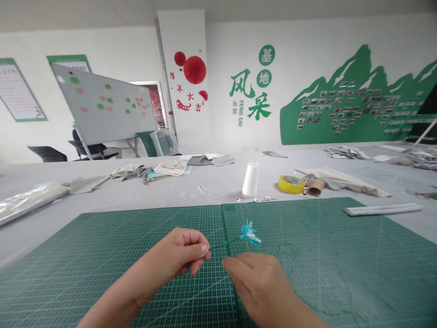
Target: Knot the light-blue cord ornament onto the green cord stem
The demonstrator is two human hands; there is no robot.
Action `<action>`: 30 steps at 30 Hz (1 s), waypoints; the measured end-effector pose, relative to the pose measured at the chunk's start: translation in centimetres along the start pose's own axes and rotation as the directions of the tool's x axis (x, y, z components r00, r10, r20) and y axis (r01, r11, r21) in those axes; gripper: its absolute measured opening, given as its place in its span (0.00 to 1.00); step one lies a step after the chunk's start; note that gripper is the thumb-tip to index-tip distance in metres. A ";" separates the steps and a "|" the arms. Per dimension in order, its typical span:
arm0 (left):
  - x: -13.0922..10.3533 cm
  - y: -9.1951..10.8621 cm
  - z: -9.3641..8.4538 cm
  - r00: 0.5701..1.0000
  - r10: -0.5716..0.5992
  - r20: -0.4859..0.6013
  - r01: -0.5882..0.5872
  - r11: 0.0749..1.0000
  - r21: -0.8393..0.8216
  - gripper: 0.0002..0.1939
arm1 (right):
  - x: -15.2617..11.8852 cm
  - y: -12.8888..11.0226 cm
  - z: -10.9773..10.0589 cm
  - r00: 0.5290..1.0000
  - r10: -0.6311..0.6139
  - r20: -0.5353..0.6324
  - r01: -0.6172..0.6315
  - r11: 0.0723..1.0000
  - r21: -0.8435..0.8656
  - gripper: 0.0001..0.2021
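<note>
A small blue artificial flower [251, 234] with clear beads is held up over the green cutting mats, its stem wrapped in green thread. My left hand [184, 250] pinches the lower end of that stem between thumb and fingertips. Just to the right and nearer to me is my right hand [257, 282], its fingers pressed together below the flower. Whatever sits between those fingers is hidden or too thin to make out. Loose green thread [348, 291] trails across the right-hand mat [385, 255], passing close to my right forearm.
Behind the mats stand a white thread cone [251, 180], a roll of yellow tape [291, 184] and a cardboard tube [316, 187]. Fabric pieces [164, 167] lie along the table's far side. A rolled white strip [382, 209] crosses the right mat's edge. Plastic-wrapped material [30, 198] lies at left.
</note>
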State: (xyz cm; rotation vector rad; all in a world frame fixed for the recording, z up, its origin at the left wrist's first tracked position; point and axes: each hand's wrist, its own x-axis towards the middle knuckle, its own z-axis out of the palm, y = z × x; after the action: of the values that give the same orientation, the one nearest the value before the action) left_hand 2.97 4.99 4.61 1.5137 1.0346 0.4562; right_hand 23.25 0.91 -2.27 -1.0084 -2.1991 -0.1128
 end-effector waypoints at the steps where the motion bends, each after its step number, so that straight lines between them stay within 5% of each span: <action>1: -0.1 0.1 0.0 1.000 -0.007 0.015 0.008 1.000 -0.027 0.11 | -0.1 0.2 0.1 1.000 0.029 0.005 -0.029 0.999 0.036 0.17; 8: -0.7 0.0 0.0 0.979 -0.024 0.200 0.049 0.992 -0.117 0.10 | -0.3 1.0 0.5 0.970 0.237 0.047 -0.240 0.920 0.310 0.13; 14: -0.8 -0.6 0.2 0.941 -0.073 0.331 0.074 0.997 0.011 0.09 | 0.3 2.0 0.3 0.977 0.192 0.093 -0.210 0.798 0.565 0.09; 23: -0.9 -0.7 0.8 0.926 -0.089 0.367 0.038 0.989 0.145 0.07 | 0.9 1.8 -0.7 0.962 0.191 0.197 -0.274 0.694 0.666 0.08; 30: -0.6 -1.5 0.9 0.959 -0.080 0.271 0.002 0.961 0.276 0.08 | 1.0 1.2 -1.7 0.961 0.184 0.206 -0.272 0.769 0.578 0.09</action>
State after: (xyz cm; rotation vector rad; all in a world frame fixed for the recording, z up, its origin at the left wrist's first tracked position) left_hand 2.83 3.90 3.19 1.7395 0.9289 0.0634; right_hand 24.58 1.76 -0.60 -0.9107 -1.9926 0.7543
